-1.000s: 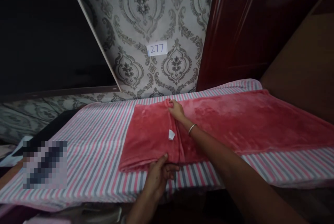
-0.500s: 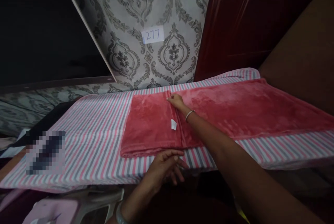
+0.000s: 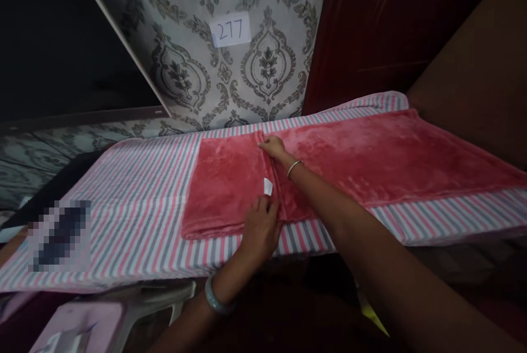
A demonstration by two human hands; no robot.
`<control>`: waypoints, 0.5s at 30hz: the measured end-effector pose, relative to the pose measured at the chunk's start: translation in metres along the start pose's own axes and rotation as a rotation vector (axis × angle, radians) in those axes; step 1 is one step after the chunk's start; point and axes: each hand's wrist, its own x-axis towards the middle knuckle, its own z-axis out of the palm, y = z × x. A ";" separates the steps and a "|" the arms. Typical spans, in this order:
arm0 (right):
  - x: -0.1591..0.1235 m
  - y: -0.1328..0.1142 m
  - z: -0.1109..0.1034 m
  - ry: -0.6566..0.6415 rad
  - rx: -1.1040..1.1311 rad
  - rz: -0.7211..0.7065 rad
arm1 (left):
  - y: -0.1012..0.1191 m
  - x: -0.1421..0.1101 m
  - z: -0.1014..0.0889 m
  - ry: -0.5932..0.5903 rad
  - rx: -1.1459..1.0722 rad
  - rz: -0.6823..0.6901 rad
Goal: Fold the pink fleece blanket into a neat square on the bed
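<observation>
A red plush blanket (image 3: 349,163) lies lengthwise on a striped sheet, its left end folded over into a thick layered section. My right hand (image 3: 275,148) pinches the far corner of the folded flap's edge. Close to the near end of that same edge, my left hand (image 3: 260,229) has its fingers curled onto the fabric, just below a small white tag (image 3: 268,186). The fingertips of the left hand are partly hidden behind the hand.
The striped sheet (image 3: 144,188) covers the table under the blanket. A dark screen (image 3: 61,40) stands at the left, patterned wallpaper and a paper marked 277 (image 3: 231,29) behind. A dark red door (image 3: 370,29) rises behind the right side. Below left are a pinkish item (image 3: 90,314) and a plastic chair (image 3: 152,298).
My left hand has moved up from the table's front edge onto the blanket and closed on the flap's near end. My right hand keeps its pinch. The view has tilted slightly down.
</observation>
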 end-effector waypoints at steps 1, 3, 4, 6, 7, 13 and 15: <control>0.001 0.000 0.000 0.000 -0.002 0.001 | -0.004 -0.002 -0.001 -0.011 -0.021 0.012; 0.002 0.000 0.000 0.001 -0.004 0.005 | -0.012 -0.004 -0.004 -0.044 -0.083 0.050; 0.003 0.000 0.000 0.003 -0.002 0.008 | -0.016 -0.004 -0.006 -0.058 -0.120 0.063; 0.004 -0.002 -0.002 0.005 0.002 0.017 | -0.020 -0.001 -0.012 -0.069 -0.195 0.068; 0.005 -0.003 -0.003 0.006 0.004 0.022 | -0.022 0.002 -0.016 -0.067 -0.229 0.066; 0.003 -0.009 -0.012 0.031 -0.008 0.021 | -0.019 0.016 -0.025 -0.010 -0.442 0.078; 0.000 -0.008 -0.012 0.040 -0.014 0.019 | -0.017 0.017 -0.019 -0.019 -0.394 0.057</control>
